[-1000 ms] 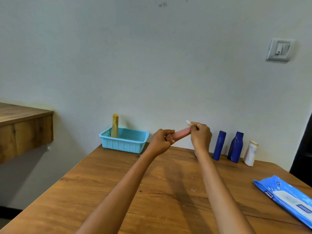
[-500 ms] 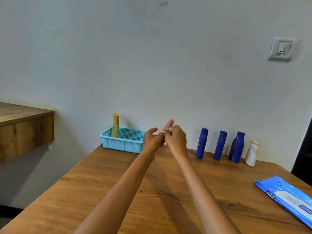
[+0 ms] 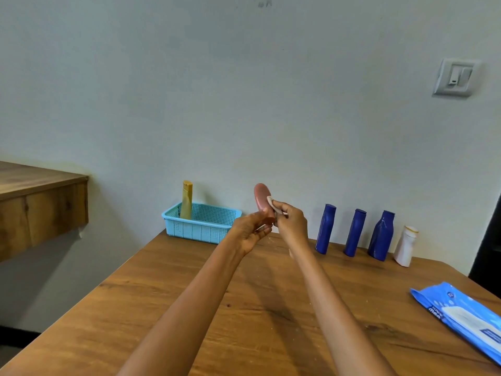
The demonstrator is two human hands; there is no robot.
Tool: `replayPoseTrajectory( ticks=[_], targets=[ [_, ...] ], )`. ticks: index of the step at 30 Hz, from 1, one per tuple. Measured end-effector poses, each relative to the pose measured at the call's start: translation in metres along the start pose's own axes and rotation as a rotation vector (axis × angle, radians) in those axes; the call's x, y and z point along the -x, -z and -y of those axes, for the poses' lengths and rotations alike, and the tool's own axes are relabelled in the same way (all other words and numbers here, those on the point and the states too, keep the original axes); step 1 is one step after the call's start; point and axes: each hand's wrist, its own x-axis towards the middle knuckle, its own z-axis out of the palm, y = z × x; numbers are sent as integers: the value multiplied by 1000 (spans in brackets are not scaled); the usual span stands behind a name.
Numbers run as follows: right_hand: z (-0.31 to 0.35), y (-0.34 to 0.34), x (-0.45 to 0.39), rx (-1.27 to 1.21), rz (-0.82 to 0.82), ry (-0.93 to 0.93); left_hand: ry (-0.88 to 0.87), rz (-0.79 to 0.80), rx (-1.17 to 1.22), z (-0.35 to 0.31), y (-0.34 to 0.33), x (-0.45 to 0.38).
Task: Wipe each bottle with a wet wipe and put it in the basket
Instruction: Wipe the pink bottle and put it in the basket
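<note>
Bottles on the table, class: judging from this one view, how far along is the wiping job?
Done: one yellow bottle stands in the blue basket. In hand: the left hand holds the pink bottle upright while the right hand rubs a wet wipe against it. Left: three dark blue bottles and one white bottle stand unwiped by the wall.

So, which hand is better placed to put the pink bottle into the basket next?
Probably the left hand: it grips the pink bottle at its base and is nearer the basket, while the right hand holds the wipe.
</note>
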Motion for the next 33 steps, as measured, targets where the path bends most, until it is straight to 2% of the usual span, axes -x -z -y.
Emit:
replayPoseTrajectory(
  ticks=[4, 9, 12, 18, 21, 25, 29, 33],
  targets=[
    [4, 3, -1, 52, 50, -7, -18, -41, 41, -2, 9, -2],
    [0, 7, 0, -93, -101, -122, -47, 11, 18, 0, 5, -1],
    [-1, 5, 1, -203, -34, -247, -118, 22, -81, 2, 2, -2],
    [0, -3, 8, -315, 85, -341, -275, -117, -265, 6, 7, -3],
    [-3, 4, 6, -293, 51, -328, -302, -167, -310, 7, 9, -4],
    [-3, 10, -2, -269, -111, -247, -249, -51, -296, 11, 4, -5],
    [1, 8, 2, -222, -49, -154, -235, 17, -335, 17, -3, -3],
    [6, 2, 5, -5, -48, -8, -266, -62, -351, 13, -2, -5]
  ],
)
